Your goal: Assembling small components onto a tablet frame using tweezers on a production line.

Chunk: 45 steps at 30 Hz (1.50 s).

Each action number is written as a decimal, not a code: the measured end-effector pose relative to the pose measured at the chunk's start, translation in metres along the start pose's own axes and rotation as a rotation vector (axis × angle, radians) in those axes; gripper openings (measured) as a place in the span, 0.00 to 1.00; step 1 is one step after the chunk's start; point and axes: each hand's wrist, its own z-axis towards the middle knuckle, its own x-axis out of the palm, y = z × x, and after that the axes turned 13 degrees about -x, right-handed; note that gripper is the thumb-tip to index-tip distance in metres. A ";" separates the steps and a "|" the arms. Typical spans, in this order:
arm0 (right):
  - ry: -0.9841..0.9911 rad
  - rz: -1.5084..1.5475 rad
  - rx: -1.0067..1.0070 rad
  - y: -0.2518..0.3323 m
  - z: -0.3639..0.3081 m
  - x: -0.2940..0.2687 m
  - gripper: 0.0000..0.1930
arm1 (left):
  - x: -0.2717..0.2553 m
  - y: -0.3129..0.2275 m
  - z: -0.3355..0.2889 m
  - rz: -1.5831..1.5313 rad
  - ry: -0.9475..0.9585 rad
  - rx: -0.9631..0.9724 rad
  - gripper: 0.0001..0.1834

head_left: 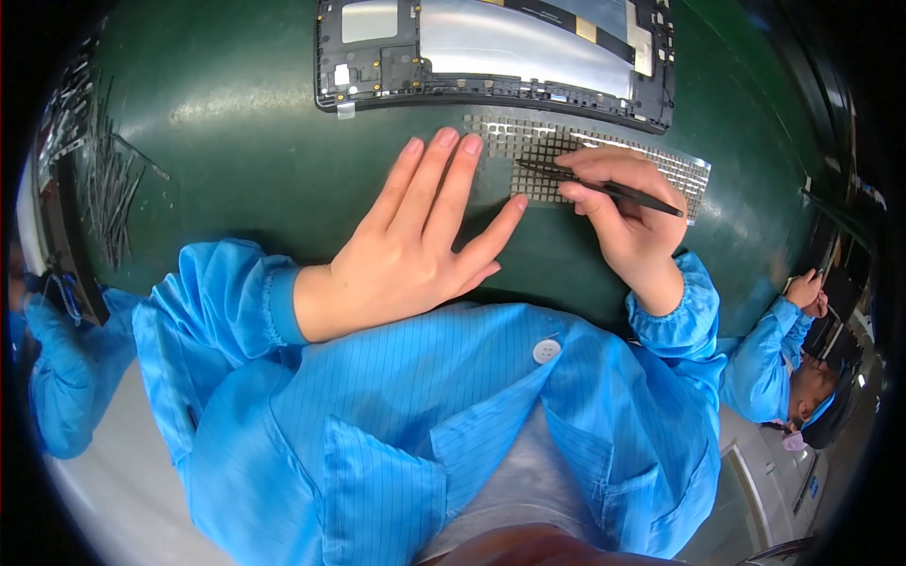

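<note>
A clear sheet bearing rows of small grey square pads (543, 141) lies on the green table in front of me. My left hand (415, 226) is open, its fingers stretched out and spread, with fingertips at the sheet's left edge. Between the thumb and fingers of my right hand (628, 208) is a pair of black tweezers (628, 193), tips pointing left over the pads. Whether the tips grip a pad is too small to tell. Beyond the sheet lies a black device frame (491, 92) with a silvery panel (514, 47), cut off by the upper edge.
A pile of thin dark strips (111, 193) lies on the green table (236, 170) at the left. A co-worker's blue sleeve (66, 377) shows at the far left. Another co-worker (769, 363) in blue sits at the right, hands at the table's edge.
</note>
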 end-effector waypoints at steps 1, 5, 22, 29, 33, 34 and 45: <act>-0.004 0.002 -0.035 0.000 -0.001 0.000 0.10 | -0.001 0.000 0.000 0.005 0.008 -0.001 0.34; -0.050 0.122 0.017 0.006 0.005 -0.008 0.10 | 0.000 0.000 -0.002 0.005 0.007 -0.009 0.33; -0.187 0.105 -0.125 -0.036 0.026 -0.068 0.08 | -0.001 0.000 0.000 0.002 0.018 -0.008 0.31; -0.121 -0.043 -0.165 -0.024 0.028 -0.065 0.09 | -0.002 0.001 0.000 0.001 0.018 -0.008 0.32; -0.240 -0.064 -0.183 -0.012 0.023 -0.052 0.10 | -0.002 0.000 0.000 0.008 0.016 -0.012 0.32; -0.249 -0.037 -0.170 -0.010 0.019 -0.051 0.11 | -0.001 0.000 -0.001 0.007 0.009 -0.012 0.32; -0.127 0.244 0.225 0.004 0.005 0.000 0.11 | -0.001 0.000 -0.001 0.009 0.015 -0.007 0.34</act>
